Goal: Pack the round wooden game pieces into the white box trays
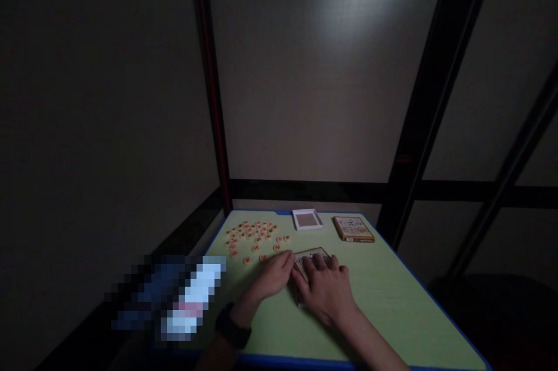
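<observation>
Both my hands rest on a folded patterned sheet or board [314, 255] on the green table [383, 301]. My right hand [326, 289] lies flat on it with fingers stretched out. My left hand [274, 275], a dark watch on its wrist, presses the sheet's left edge with fingers curled down. Several small round game pieces [255, 234] with red marks lie scattered just beyond my left hand.
A small white square tray [307, 219] and an orange-brown box [353, 228] sit at the table's far edge. The table has a blue rim. Dark frame bars stand behind and to the right. A blurred patch lies at the left.
</observation>
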A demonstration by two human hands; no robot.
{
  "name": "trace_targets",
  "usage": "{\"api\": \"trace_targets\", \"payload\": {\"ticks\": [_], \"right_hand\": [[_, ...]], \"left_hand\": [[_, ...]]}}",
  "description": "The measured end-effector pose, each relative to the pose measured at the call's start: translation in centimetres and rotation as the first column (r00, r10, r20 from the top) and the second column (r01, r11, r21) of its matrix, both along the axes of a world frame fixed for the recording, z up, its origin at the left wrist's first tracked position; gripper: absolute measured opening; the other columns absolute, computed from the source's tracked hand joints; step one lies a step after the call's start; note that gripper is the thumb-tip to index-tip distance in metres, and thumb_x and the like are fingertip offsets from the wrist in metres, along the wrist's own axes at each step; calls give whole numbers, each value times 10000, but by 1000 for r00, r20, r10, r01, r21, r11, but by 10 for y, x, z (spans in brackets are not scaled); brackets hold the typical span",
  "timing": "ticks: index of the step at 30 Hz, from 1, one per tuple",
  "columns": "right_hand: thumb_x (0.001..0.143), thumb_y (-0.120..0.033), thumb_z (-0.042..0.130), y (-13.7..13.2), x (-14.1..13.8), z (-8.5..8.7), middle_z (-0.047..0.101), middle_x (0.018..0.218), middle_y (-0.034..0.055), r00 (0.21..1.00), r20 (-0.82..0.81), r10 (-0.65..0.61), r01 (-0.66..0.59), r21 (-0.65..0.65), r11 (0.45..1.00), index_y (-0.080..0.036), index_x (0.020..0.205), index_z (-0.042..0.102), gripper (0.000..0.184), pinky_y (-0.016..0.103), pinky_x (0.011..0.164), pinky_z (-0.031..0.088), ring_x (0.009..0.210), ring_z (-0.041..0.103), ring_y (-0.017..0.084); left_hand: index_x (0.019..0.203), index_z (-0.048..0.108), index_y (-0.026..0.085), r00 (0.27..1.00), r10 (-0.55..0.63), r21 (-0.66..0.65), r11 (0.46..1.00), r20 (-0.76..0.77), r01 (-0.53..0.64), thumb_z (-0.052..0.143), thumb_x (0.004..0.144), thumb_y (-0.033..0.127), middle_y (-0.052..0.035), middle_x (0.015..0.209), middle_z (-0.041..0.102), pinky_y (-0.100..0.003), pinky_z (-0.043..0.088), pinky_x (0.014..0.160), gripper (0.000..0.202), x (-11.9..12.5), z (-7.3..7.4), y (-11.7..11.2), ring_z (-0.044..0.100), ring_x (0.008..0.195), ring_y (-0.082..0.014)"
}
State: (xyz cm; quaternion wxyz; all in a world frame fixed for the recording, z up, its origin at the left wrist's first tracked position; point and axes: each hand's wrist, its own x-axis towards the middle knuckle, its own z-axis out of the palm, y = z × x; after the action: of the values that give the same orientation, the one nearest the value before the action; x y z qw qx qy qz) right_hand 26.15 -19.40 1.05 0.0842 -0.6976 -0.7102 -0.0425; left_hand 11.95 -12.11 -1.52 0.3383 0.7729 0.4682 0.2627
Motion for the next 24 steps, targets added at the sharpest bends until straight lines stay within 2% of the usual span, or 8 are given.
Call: {"api": "trace_targets", "payload": {"ticks": [5, 10, 13, 15, 17, 19, 21, 24], "right_hand": [[913, -750, 274, -3, 6, -7, 573, 1368, 239, 998, 49, 42, -39, -55, 998, -185, 1357, 600, 789, 606, 880, 433, 1204, 504, 489], [966, -644, 325, -3, 12, -1, 640, 1276, 206, 999, 45, 27, -23, -83, 996, -212, 1274, 659, 627, 515, 827, 505, 1054, 640, 407], [1015, -511, 322, -5, 24, 5, 716, 1149, 140, 999, -15, 34, -35, -108, 994, -250, 1140, 720, 492, 443, 780, 539, 939, 705, 335], [1030, -435, 317, -5, 35, 4, 713, 1196, 118, 998, -50, 47, -52, -103, 993, -273, 1158, 718, 452, 424, 796, 552, 960, 715, 310], [1028, -400, 326, -4, 45, -5, 609, 1392, 128, 996, -60, 60, -63, -56, 996, -272, 1321, 640, 448, 448, 908, 538, 1159, 648, 329], [1023, -415, 337, 0, 55, -20, 409, 1565, 131, 992, -72, 104, -105, -6, 994, -236, 1483, 480, 514, 493, 1072, 443, 1399, 433, 349], [1029, -457, 311, 3, 63, -39, 284, 1620, 116, 974, -120, 195, -197, -7, 980, -210, 1539, 379, 571, 518, 1163, 334, 1490, 256, 331], [1040, -500, 249, 5, 71, -65, 232, 1626, 120, 940, -196, 278, -289, -32, 957, -197, 1548, 350, 600, 523, 1194, 276, 1506, 198, 299]], "left_hand": [[866, 653, 182, 994, -36, 6, 999, -105, 37, 321, 979, 397, -79, 961, 733, -301, 483, 859, 412, 3, -3, 5, 644, 904, -207], [914, 671, 184, 985, -23, 29, 999, -171, 28, 351, 973, 332, -65, 1005, 737, -280, 477, 871, 357, 7, -7, 9, 644, 927, -192], [1025, 696, 175, 969, -47, 77, 995, -243, 67, 370, 968, 321, -98, 1124, 726, -315, 462, 970, 362, 6, -4, 1, 642, 1064, -218], [1219, 653, 149, 954, -38, 118, 990, -297, 76, 395, 971, 389, -146, 1374, 607, -369, 387, 1101, 432, 5, -2, -8, 521, 1308, -267], [1430, 493, 104, 938, -24, 160, 983, -346, 85, 368, 982, 483, -170, 1589, 339, -423, 276, 1194, 599, 6, -4, -15, 271, 1488, -306], [1536, 318, 88, 922, -32, 210, 970, -386, 122, 262, 1005, 533, -150, 1649, 153, -460, 200, 1232, 695, 10, -12, -20, 112, 1529, -305], [1560, 257, 99, 901, -66, 252, 949, -429, 190, 160, 1020, 527, -129, 1651, 148, -472, 179, 1244, 696, 15, -22, -22, 104, 1530, -285], [1561, 251, 87, 871, -84, 287, 925, -484, 249, 141, 1024, 518, -141, 1641, 188, -478, 188, 1246, 696, 22, -37, -25, 140, 1524, -286]]}}
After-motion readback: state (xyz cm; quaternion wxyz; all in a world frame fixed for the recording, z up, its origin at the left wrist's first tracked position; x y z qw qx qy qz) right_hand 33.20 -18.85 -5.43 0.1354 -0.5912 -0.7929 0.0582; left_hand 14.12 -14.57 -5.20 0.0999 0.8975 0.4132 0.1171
